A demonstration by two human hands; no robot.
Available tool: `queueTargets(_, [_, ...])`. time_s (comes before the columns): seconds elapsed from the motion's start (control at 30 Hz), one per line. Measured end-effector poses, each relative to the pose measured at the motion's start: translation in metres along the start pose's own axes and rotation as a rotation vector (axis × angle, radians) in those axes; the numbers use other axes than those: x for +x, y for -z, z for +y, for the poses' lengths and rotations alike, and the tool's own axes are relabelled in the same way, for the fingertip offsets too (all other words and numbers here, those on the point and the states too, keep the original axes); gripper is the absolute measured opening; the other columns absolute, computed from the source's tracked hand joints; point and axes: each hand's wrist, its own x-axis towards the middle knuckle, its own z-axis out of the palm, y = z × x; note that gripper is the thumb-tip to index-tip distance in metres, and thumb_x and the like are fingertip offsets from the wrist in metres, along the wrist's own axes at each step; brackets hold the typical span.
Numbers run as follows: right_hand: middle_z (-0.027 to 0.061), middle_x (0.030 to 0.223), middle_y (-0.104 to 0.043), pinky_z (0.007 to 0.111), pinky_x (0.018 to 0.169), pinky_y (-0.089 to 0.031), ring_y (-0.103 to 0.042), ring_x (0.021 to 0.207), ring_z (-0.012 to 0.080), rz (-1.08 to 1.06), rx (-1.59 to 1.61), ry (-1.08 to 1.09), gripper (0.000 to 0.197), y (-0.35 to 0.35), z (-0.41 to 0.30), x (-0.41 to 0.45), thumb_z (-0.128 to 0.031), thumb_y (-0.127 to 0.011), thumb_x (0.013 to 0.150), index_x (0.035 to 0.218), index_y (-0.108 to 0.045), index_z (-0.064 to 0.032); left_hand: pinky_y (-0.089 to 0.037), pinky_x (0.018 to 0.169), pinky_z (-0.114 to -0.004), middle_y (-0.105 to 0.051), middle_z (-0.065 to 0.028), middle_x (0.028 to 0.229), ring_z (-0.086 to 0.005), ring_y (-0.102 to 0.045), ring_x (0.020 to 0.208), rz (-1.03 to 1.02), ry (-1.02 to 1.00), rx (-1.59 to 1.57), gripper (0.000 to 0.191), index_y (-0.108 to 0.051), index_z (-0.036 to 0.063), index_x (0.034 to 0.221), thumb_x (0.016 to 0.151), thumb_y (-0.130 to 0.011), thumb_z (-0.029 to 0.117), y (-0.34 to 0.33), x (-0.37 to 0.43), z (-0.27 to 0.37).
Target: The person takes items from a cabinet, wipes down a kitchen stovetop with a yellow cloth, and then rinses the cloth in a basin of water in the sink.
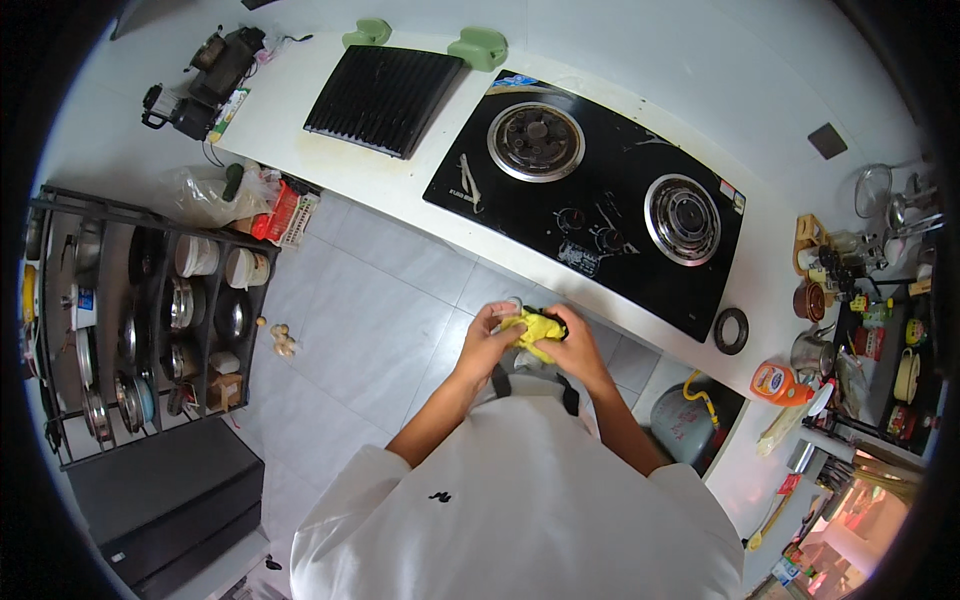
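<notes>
My left hand [481,339] and my right hand [579,346] are close together in front of my body, both gripping a crumpled yellow cloth [538,334]. Something dark shows at the cloth's far edge by my right fingers; I cannot tell what it is. A small shiny round thing [514,302] shows at my left fingertips, partly hidden. Just beyond my hands, the black glass gas cooktop [600,180] is set in the white counter [390,196]. Its left burner [536,141] and right burner [683,220] have no pan supports on them. Pale smears mark the glass.
A black ring [731,331] lies right of the cooktop, near an orange spray bottle [781,384]. A ridged black panel [384,101] rests on the counter at left. Below the counter stands a gas cylinder [681,424]. A pot rack [161,315] stands left.
</notes>
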Motion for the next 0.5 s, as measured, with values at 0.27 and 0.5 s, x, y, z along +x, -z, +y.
queueTargets(0.27, [0.0117,0.105,-0.064,0.032,0.083,-0.049,-0.061,0.095,0.0179,0.037,-0.045,0.051,0.048,0.029,-0.044,0.069,-0.020,-0.087,0.073,0.107,-0.058,-0.0015,-0.057,0.076,-0.024,-0.065,-0.0074,0.106,-0.0130,-0.067,0.090,-0.175,-0.022,-0.199,0.018,-0.061,0.0009,0.111,0.094,-0.067,0.003,-0.017,0.084,0.037])
queueTargets(0.5, [0.0070,0.082,-0.065,0.029,0.072,-0.050,-0.059,0.076,0.0110,0.145,-0.207,-0.059,0.035,0.026,-0.042,0.103,-0.013,-0.085,0.074,0.093,-0.059,-0.0017,-0.056,0.078,-0.026,-0.069,-0.0046,0.099,-0.0109,-0.067,0.090,-0.275,0.041,-0.173,0.016,-0.066,0.0002,0.106,0.102,-0.059,0.013,-0.015,0.127,0.031])
